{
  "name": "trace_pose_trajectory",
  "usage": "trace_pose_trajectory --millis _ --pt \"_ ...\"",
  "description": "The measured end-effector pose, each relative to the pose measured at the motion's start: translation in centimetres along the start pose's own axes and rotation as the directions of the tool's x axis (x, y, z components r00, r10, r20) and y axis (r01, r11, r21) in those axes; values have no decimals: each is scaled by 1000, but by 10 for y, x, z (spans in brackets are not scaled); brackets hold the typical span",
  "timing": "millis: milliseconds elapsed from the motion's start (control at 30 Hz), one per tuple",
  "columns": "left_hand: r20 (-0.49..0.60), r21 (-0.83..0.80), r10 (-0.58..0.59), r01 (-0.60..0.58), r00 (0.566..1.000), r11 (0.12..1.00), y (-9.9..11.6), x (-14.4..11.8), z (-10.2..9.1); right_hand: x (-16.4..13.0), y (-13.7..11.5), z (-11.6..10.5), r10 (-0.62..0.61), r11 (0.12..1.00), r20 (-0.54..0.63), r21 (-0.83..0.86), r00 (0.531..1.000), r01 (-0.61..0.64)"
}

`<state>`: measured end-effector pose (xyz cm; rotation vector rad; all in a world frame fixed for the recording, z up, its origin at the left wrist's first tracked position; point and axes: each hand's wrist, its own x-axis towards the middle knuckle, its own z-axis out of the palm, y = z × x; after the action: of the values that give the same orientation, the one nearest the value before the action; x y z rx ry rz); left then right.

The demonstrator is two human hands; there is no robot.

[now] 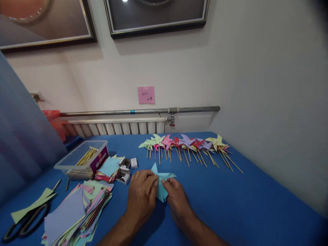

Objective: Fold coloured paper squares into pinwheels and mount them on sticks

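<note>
A light blue paper pinwheel (162, 189) is held between both hands above the blue tabletop, its pointed blades folded toward the middle. My left hand (143, 188) is closed on its left side, fingertips near the centre. On the right side, my right hand (175, 194) pinches the paper between thumb and fingers. Whether a pin sits at the pinwheel's centre is hidden by the fingers. Just left of my left hand stand small open boxes (124, 175) of metal pins, beside a stack of cut paper squares (109, 166) with light blue on top.
Finished pinwheels (186, 140) on sticks lie in a row at the back. To the left are a clear plastic box (65, 163) of wooden sticks, a big pile of coloured paper (66, 213) and black-handled scissors (33, 218) under a green strip. A wall stands at right.
</note>
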<state>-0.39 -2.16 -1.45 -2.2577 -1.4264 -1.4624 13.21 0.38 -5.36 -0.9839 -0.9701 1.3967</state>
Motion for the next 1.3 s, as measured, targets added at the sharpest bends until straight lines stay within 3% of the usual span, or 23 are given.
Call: trace_pose_trajectory --millis 100,167,233,267,333,400,600,767,867,967,1167,1300 --pt "-64 -132 -272 262 960 956 -6 2 0 2 -1 0 46 996 -26 81 999 -44" --pt "-27 -266 -514 490 857 830 -12 3 3 3 -2 0 57 995 -41 86 997 -54" --pt "117 -427 -666 643 736 636 -17 4 8 3 -3 0 56 997 -41 64 998 -53" --pt "214 -502 -685 680 696 534 -19 5 11 3 -4 -1 48 998 -38 43 998 -46" --pt "384 -604 -645 708 660 365 -22 5 16 1 -6 -1 28 1000 -22 -12 999 -28" --pt "458 -638 -607 715 650 285 -23 4 20 0 -7 -2 16 998 5 -57 1000 -16" --pt "445 -605 -646 740 620 293 -23 6 18 0 -2 -1 18 997 48 -78 999 -15" --pt "526 -602 -602 763 601 235 -31 6 14 1 0 -2 43 999 81 17 996 -45" --pt "566 -591 -586 781 580 201 -33 7 13 2 -11 -6 2 998 43 63 999 -5" --pt "576 -599 -568 776 588 197 -28 10 8 5 -27 -12 -93 995 18 -33 995 94" --pt "596 -549 -484 765 641 336 -13 18 -4 -3 -44 -13 -127 880 243 -420 962 223" --pt "598 -527 -461 755 656 390 -13 16 -4 -10 -44 -9 -129 800 271 -540 954 262"
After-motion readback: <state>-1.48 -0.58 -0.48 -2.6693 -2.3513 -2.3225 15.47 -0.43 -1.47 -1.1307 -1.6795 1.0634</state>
